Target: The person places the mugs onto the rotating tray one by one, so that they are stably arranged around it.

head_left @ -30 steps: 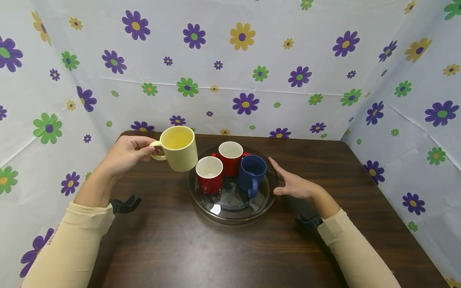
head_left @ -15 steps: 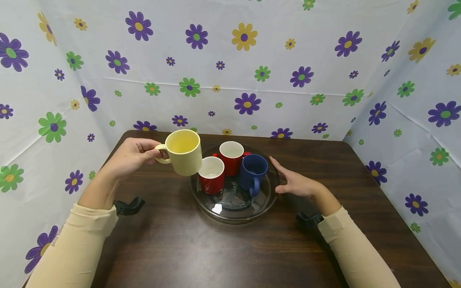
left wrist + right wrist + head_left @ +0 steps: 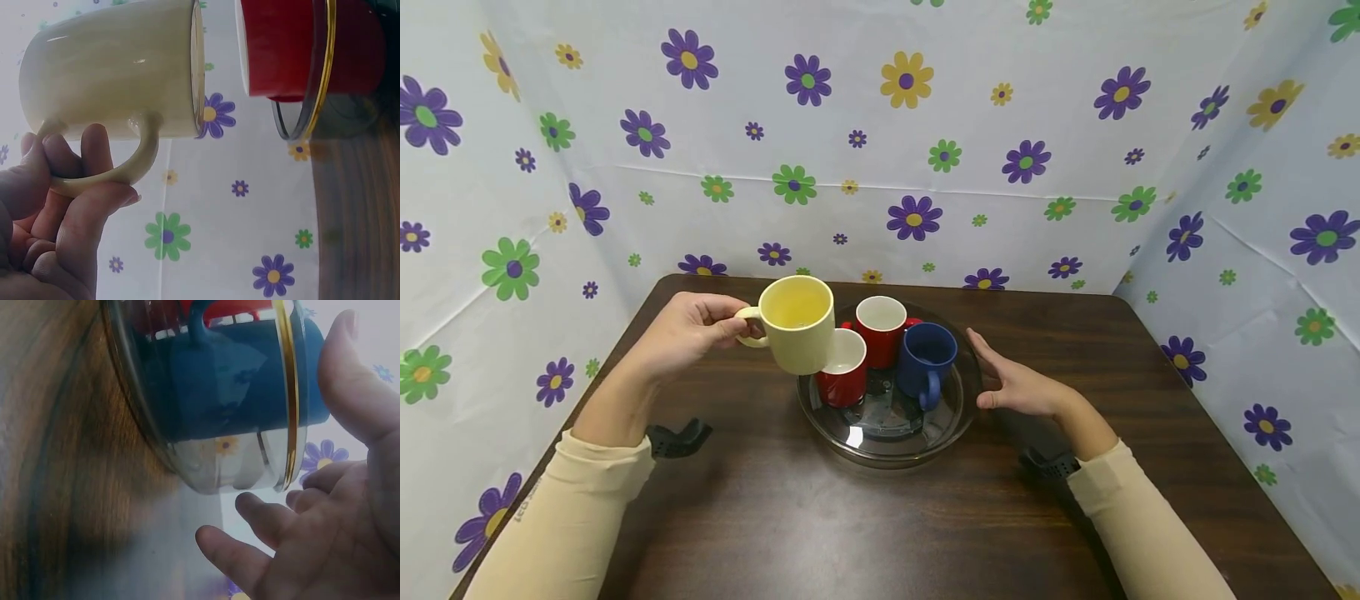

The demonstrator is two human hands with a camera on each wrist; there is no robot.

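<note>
My left hand [image 3: 696, 331] grips a pale yellow mug [image 3: 800, 337] by its handle, raised at the left rim of a clear round bowl [image 3: 880, 454]. In the left wrist view, fingers curl round the handle [image 3: 119, 172]. The yellow mug partly hides a red mug [image 3: 842, 385] with a white inside. Inside the bowl, another red mug [image 3: 880, 343] stands behind it, and a blue mug [image 3: 927, 362] stands at the right with its handle toward me. Beside the bowl's right rim is my right hand [image 3: 1018, 385], fingers spread and extended; whether it touches the glass is hard to tell.
A dark wooden table [image 3: 887, 533] carries the bowl. White cloth [image 3: 850, 108] printed with flowers hangs behind the table and along its left and right sides. Each wrist wears a black device [image 3: 679, 439].
The left hand has carried the yellow mug to the right and slightly lower, now overlapping the front red mug in view. The right hand stays almost still beside the bowl.
</note>
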